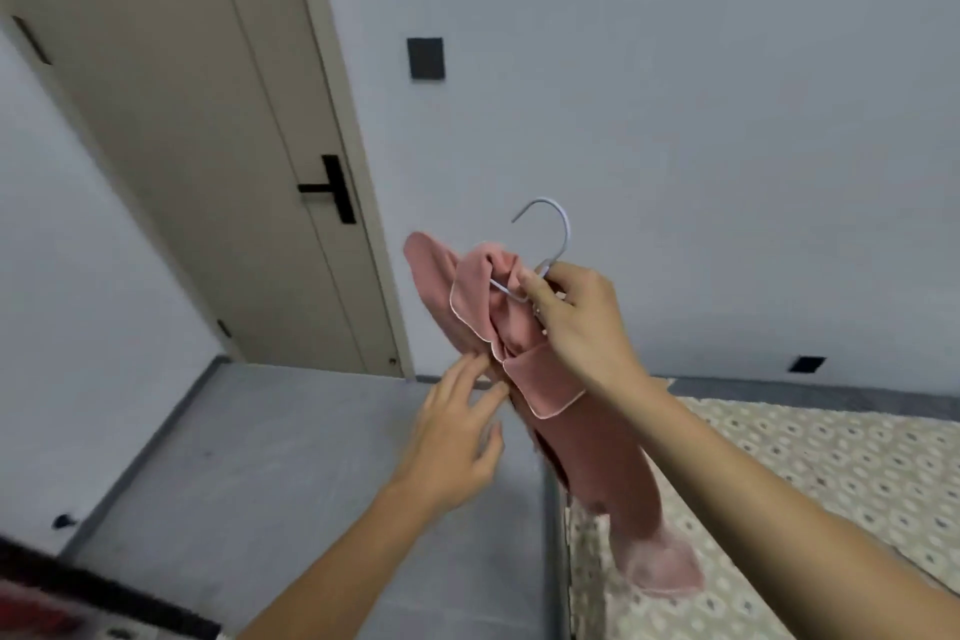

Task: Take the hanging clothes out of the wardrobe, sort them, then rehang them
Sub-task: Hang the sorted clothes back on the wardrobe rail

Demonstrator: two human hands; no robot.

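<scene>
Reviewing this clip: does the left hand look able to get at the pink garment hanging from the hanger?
Probably yes. The left hand, fingers spread, is right beside the pink garment, fingertips at its edge, with nothing between. The right hand holds the hanger up.

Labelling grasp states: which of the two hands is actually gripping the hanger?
The right hand: its fingers pinch the hanger just below the hook. The left hand only touches the pink garment with spread, straight fingers.
</scene>
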